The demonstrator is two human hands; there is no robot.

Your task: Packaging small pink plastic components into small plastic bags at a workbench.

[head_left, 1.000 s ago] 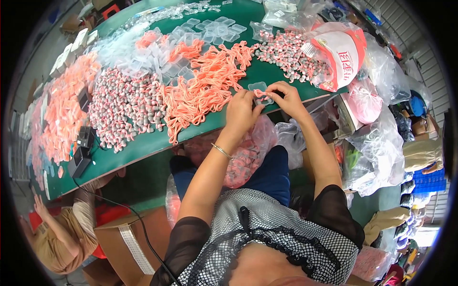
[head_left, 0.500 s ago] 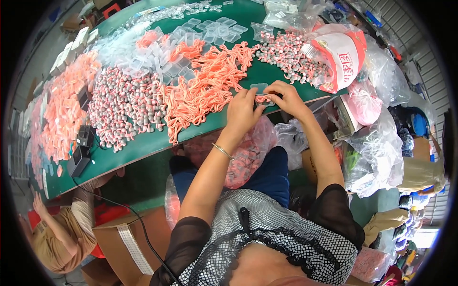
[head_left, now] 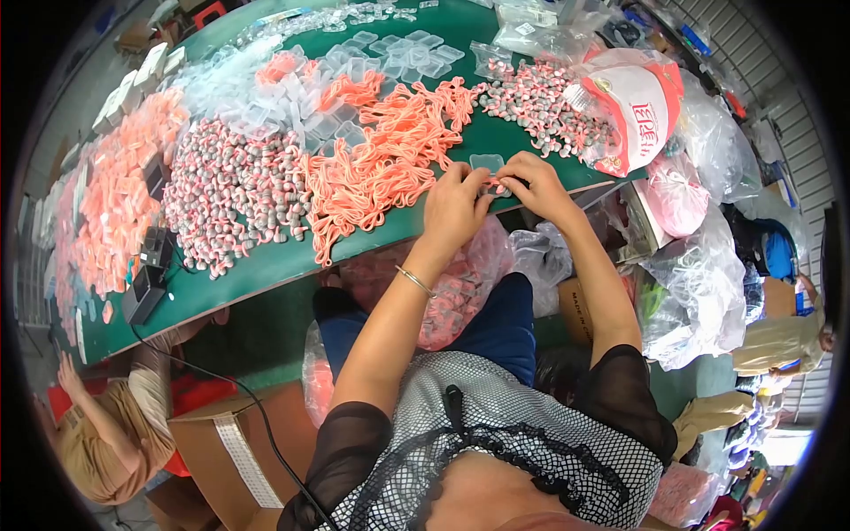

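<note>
My left hand (head_left: 452, 205) and my right hand (head_left: 537, 188) meet over the table's near edge, thumbs and fingertips pinched together. Between them shows a small pink piece (head_left: 498, 184), partly hidden by the fingers; its exact kind is too small to tell. Just beyond the fingertips lies a clear plastic case (head_left: 486, 163). To the left of my hands spreads a heap of orange looped cords (head_left: 390, 164). Farther right and back, small pink-and-grey plug-like pieces (head_left: 549, 102) spill from a white and red bag (head_left: 633, 111).
On the green table (head_left: 257, 296) lie a larger pink-and-grey pile (head_left: 235, 195), clear cases (head_left: 416, 55), orange packets (head_left: 124, 203) and a black device (head_left: 144, 294) with a cable. A cardboard box (head_left: 239, 451) stands below. A co-worker (head_left: 111, 434) sits at the left.
My fingers have shifted slightly around the small pink piece, which shows more now. The clear case beyond them is less covered by my right hand.
</note>
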